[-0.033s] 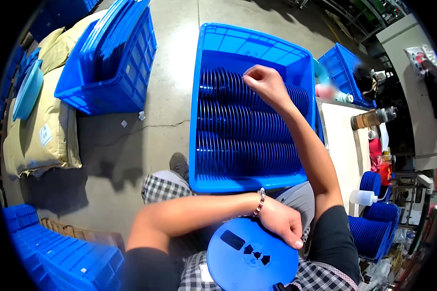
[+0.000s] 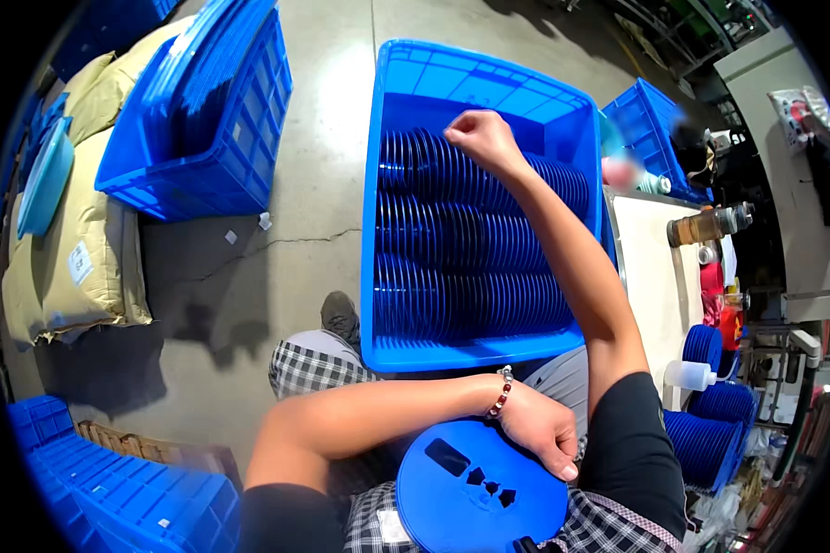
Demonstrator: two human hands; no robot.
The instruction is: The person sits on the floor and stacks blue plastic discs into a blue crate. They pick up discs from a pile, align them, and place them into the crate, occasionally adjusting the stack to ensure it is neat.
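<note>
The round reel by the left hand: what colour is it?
The reel is blue with dark openings, seen best in the head view.

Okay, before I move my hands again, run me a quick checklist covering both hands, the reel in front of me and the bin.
1. Left hand on the blue reel: ok, it is at the reel's upper right edge.
2. Left fingers wrapped behind that edge: cannot tell, they are hidden.
3. Right hand over the blue bin: ok, fingers curled above the back row.
4. Right fingertips free of the blue discs: cannot tell, they overlap that row in this view.
5. Discs on edge in three rows: ok.
6. Bin uncovered: ok, no lid over it.
</note>
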